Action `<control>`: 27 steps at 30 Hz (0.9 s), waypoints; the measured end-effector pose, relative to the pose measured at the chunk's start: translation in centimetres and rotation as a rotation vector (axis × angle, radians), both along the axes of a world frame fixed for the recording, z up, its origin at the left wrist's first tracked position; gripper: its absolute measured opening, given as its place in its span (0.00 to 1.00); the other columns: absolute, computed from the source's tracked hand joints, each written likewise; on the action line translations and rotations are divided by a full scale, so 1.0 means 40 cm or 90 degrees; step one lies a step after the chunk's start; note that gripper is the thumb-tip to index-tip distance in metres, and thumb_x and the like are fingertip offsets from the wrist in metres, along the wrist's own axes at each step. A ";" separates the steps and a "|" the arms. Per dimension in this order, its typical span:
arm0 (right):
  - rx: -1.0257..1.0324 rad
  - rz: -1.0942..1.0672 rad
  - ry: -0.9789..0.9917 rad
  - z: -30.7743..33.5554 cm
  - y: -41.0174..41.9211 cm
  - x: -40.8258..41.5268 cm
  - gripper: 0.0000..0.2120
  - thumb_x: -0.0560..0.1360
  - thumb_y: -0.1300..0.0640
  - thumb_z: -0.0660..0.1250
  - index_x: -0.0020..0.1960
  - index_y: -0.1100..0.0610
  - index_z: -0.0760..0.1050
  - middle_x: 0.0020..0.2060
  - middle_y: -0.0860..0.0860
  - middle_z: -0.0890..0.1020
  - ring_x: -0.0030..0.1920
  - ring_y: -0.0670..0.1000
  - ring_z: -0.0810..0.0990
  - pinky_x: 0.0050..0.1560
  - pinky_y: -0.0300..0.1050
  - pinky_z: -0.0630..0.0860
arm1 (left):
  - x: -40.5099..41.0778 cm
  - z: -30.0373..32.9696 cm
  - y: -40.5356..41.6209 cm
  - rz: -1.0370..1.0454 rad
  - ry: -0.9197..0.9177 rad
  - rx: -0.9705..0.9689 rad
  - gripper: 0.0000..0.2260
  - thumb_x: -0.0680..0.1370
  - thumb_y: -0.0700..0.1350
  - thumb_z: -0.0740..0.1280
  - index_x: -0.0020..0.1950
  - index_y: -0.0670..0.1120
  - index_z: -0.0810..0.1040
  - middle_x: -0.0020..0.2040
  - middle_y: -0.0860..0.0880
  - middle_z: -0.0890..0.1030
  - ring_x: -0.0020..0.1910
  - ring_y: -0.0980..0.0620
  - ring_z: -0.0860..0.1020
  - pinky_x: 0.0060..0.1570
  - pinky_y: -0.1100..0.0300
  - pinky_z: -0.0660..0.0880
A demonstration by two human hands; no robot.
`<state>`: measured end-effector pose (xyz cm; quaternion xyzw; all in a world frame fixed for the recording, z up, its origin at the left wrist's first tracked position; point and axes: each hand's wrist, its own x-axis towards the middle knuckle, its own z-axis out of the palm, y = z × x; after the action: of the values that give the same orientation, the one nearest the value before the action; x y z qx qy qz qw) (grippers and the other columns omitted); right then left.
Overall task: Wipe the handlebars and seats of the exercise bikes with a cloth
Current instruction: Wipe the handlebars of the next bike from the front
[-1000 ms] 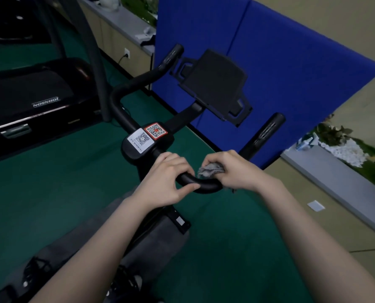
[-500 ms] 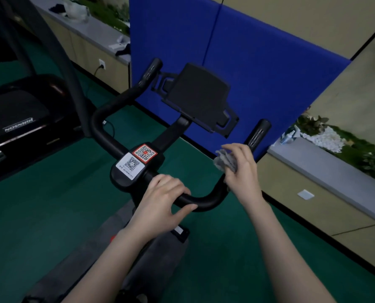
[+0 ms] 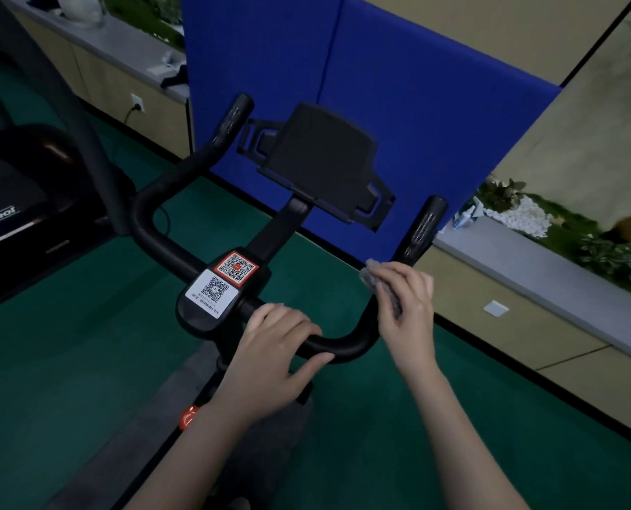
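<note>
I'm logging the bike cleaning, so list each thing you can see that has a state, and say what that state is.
left hand: grips the handlebar's lower bend, steadying it
right hand: holds the cloth against the right arm of the bar
cloth: bunched up, pressed on the bar
handlebar: right side being wiped
tablet holder: empty, tilted up
wall plug: plugged into its socket

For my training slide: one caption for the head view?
Right hand wipes the handlebar's right arm with a cloth while left hand grips its middle.
</note>
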<state>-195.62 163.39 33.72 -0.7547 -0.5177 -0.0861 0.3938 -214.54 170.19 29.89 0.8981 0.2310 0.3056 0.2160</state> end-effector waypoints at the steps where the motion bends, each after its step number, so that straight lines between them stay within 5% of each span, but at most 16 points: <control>1: 0.005 0.006 -0.001 -0.005 -0.005 -0.008 0.10 0.76 0.67 0.66 0.55 0.61 0.80 0.52 0.53 0.79 0.54 0.56 0.72 0.60 0.31 0.61 | 0.000 0.000 -0.001 0.000 0.000 0.003 0.14 0.78 0.58 0.62 0.49 0.50 0.78 0.46 0.57 0.76 0.50 0.56 0.74 0.68 0.62 0.55; 18: 0.093 -0.064 0.024 -0.023 -0.017 -0.039 0.11 0.74 0.72 0.66 0.54 0.63 0.80 0.51 0.55 0.79 0.52 0.60 0.75 0.59 0.36 0.67 | 0.006 -0.002 -0.001 0.006 -0.003 0.016 0.14 0.77 0.57 0.62 0.49 0.49 0.79 0.45 0.55 0.77 0.49 0.53 0.74 0.65 0.60 0.57; 24: 0.066 0.062 -0.016 -0.044 -0.066 -0.067 0.10 0.75 0.68 0.65 0.53 0.60 0.81 0.52 0.52 0.79 0.54 0.55 0.74 0.58 0.39 0.68 | 0.007 -0.003 -0.004 0.008 0.010 0.018 0.14 0.77 0.58 0.62 0.49 0.49 0.79 0.45 0.55 0.77 0.49 0.52 0.75 0.64 0.59 0.59; 27: 0.094 -0.022 0.049 -0.039 -0.043 -0.039 0.10 0.75 0.71 0.66 0.54 0.62 0.80 0.51 0.55 0.79 0.54 0.57 0.75 0.58 0.44 0.71 | 0.008 -0.004 -0.002 0.009 0.015 0.016 0.14 0.77 0.58 0.62 0.49 0.49 0.79 0.46 0.56 0.77 0.49 0.52 0.75 0.65 0.60 0.58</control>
<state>-197.16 161.65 32.17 -0.7349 -0.4814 -0.1018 0.4667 -214.22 170.09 29.73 0.9026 0.2358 0.2994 0.2002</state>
